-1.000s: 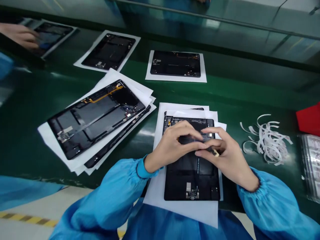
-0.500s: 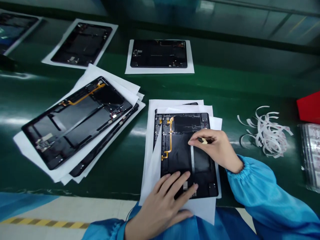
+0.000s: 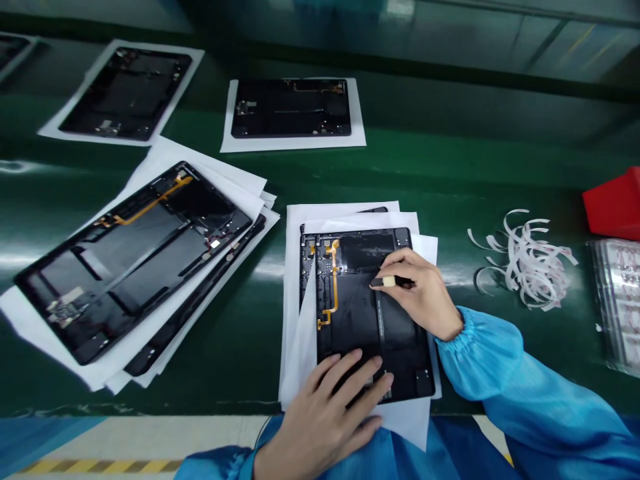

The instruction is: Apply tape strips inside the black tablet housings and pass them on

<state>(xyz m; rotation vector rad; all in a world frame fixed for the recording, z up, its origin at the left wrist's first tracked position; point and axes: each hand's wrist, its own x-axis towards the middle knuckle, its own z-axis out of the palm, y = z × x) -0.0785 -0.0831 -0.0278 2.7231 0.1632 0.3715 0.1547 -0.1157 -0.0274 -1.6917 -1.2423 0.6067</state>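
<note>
In front of me a black tablet housing with an orange flex cable lies on white sheets, over another housing. My left hand rests on its lower edge with the fingers spread. Between thumb and fingers, my right hand pinches a small black tool with a cream-coloured band, its dark end at the housing's middle. A thin grey strip runs down the housing from below that tool.
A stack of housings and sheets lies tilted at the left. Further back are single housings on sheets. Curled white strips, a red bin and clear trays are at the right.
The tool in my right hand has turned, so its dark end now points left onto the housing. The view has shifted slightly; my left hand remains on the housing.
</note>
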